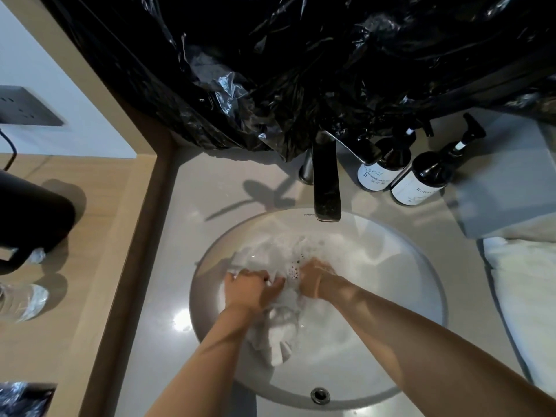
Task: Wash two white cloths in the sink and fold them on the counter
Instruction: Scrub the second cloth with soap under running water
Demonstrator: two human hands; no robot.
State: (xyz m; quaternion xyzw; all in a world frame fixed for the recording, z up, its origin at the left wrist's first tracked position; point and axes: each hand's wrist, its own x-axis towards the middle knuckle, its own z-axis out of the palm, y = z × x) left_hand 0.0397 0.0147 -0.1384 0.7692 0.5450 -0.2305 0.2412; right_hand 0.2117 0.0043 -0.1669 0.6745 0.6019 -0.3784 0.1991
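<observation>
Cloth (278, 323), white, soaked, bunched in sink (391, 341) below faucet (326, 188), amid suds. Left hand (251, 288) fingers curled, gripping cloth. Right hand (314, 276) fingers curled into same cloth, tips hidden.

Mirror area above the counter: covered by black plastic sheeting (331, 55); nothing behind it visible. Sheeting hides the tap (326, 188) base and part of the rear pump bottle (383, 167).
Bottle label print too small to read.
Right hand (316, 278): fingertips buried in foam and wet cloth (279, 323). One cloth or two: cannot tell.
Towel (523, 296) cut off by right edge; dark object (30, 218) cut off by left edge.
</observation>
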